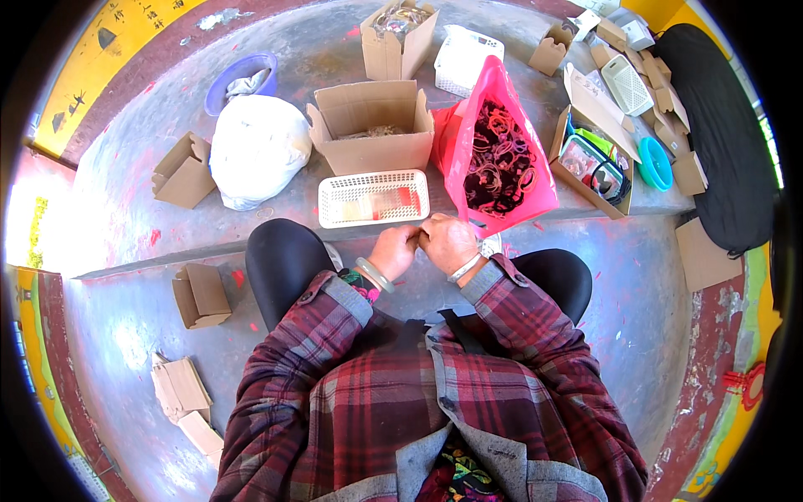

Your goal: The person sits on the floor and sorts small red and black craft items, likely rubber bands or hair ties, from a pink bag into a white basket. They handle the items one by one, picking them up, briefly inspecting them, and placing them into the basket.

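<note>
My left hand [395, 253] and my right hand [449, 244] meet between my knees, fingertips pinched together. Whatever they hold is hidden by the fingers. Just beyond them, on the raised step, lies a white perforated plastic basket [374, 223] with pale and red flat pieces in it. To its right a bright pink plastic bag [538, 194] gapes, full of dark, red and pink looped bands [500, 159] that look like hair ties. Behind the basket stands an open cardboard box [376, 156] with light-coloured contents I cannot make out.
A stuffed white bag [259, 151], a purple basin [219, 87] and a small carton [185, 171] stand at left. Cardboard box [411, 52] and white crate [470, 58] are behind. At right are a filled carton [590, 191], teal bowl [655, 164] and long black bag [719, 142].
</note>
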A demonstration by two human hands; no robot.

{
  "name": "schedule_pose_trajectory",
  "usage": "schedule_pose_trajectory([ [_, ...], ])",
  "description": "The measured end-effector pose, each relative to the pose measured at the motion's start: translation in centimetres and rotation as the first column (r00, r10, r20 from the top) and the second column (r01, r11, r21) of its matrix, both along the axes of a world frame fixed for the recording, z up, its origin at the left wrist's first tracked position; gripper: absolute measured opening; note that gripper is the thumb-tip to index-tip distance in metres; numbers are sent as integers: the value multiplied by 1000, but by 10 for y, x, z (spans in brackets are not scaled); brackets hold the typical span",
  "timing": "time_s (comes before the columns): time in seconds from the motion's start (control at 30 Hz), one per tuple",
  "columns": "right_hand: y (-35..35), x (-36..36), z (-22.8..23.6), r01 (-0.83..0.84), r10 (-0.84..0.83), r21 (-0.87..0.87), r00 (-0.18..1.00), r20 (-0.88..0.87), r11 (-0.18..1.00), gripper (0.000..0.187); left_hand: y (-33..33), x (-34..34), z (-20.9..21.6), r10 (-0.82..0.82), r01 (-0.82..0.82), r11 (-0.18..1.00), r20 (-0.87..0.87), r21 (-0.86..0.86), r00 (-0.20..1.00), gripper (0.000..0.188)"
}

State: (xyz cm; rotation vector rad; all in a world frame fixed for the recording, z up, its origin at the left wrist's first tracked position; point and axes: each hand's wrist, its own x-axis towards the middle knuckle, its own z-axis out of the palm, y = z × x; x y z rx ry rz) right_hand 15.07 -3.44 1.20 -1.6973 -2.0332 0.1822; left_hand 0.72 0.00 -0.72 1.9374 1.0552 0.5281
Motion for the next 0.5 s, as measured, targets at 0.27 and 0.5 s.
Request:
schedule_pose_trajectory([
  [0.27, -2, -5, 2, 33, -33, 17, 999, 1, 999, 17, 0, 0, -1, 17, -16, 999, -33, 36, 999, 20],
  [0.5, -1, -6, 1, 74, -64, 107, 994, -90, 992, 13, -2, 4, -4, 94, -98, 994, 67, 58, 993, 18],
])
